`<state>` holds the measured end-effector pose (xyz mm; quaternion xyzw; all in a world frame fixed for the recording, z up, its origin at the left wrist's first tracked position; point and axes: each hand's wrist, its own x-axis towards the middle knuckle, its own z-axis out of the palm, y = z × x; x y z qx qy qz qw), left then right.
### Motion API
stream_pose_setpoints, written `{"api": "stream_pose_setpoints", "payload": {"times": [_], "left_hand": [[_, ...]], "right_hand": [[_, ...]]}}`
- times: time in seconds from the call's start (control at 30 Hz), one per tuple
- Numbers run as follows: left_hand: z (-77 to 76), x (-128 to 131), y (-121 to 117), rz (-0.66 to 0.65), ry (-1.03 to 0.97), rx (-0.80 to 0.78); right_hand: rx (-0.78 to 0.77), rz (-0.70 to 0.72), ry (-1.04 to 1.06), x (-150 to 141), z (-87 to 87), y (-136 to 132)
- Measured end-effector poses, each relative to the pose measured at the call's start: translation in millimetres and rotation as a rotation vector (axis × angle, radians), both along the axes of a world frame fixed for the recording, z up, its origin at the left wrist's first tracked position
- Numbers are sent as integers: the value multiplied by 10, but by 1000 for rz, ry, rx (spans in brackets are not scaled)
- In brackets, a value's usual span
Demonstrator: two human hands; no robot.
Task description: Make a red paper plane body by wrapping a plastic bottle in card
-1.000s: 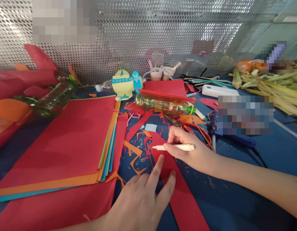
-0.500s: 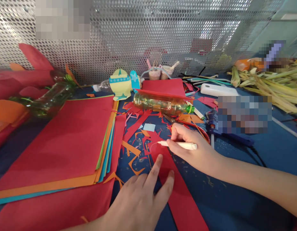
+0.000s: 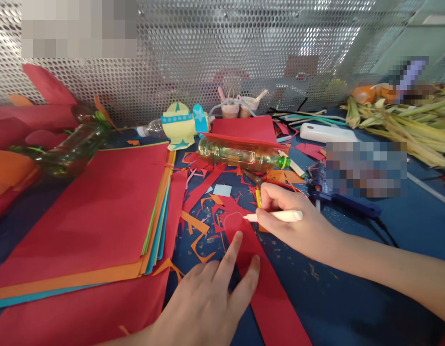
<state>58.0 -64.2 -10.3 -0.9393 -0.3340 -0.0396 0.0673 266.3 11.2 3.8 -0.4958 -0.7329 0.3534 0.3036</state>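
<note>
Marker (image 3: pixel 282 216) in right grip (image 3: pixel 301 234), tip (image 3: pixel 246 217) on red strip (image 3: pixel 275 293).

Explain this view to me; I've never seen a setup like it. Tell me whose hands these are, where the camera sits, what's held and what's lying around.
There is no machine here: one person is working with two bare hands. The camera is worn on that person's head, looking forward and down. The right hand grips a pale pen, its tip by a thin curved line on a red paper strip. The left hand holds nothing; its fingertips rest on that strip. On the blue table, a stack of coloured paper lies to the left, with paper scraps beside it. Beyond the hands, a green-capped bottle lies on its side. To the right is what looks like a blue glue gun.
</note>
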Motion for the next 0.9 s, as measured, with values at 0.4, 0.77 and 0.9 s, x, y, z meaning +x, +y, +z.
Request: {"api": "stream_pose_setpoints", "payload": {"times": [0.4,0.77,0.9], "left_hand": [[51,27,27,22,21,-10],[-141,-30,-19,33,-104,59],[-112,-19,8,37,-36,23]], "right_hand": [[39,-27,108,6,48,-18],[-199,213,332,-21,-98,16],[-207,262,302,-29,-129,17]]}}
